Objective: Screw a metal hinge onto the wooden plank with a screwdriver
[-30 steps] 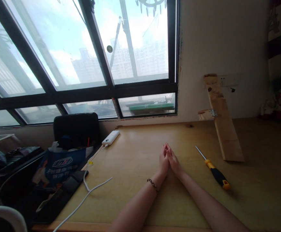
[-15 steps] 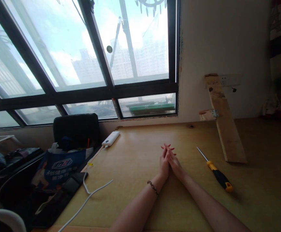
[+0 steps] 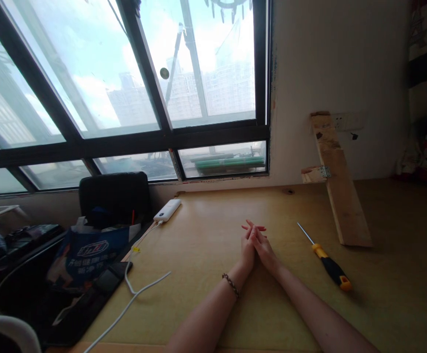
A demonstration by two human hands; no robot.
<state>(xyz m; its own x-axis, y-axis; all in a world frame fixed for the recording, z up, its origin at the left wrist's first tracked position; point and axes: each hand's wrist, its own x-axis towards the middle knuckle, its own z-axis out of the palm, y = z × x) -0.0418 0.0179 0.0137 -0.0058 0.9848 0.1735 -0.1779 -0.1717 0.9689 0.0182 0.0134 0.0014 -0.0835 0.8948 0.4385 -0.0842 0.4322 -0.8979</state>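
My left hand and my right hand meet above the table, palms facing each other. Their fingers cross through one another, stretched out and spread, with the tips poking out on both sides. Neither hand holds an object. A braided bracelet circles my left wrist. To the right of my right hand lies a screwdriver with a black and yellow handle, its metal tip pointing away from me. Farther right, a wooden board with a short side block joined by a metal hinge leans against the wall.
On the table, a white power bank sits at the left edge, with a white cable trailing forward. Left of the table are a black chair and a blue bag. A wall socket is behind the board.
My fingers have shifted slightly, crossing deeper through one another. The whole view has drifted a little; the screwdriver and board stay in place.
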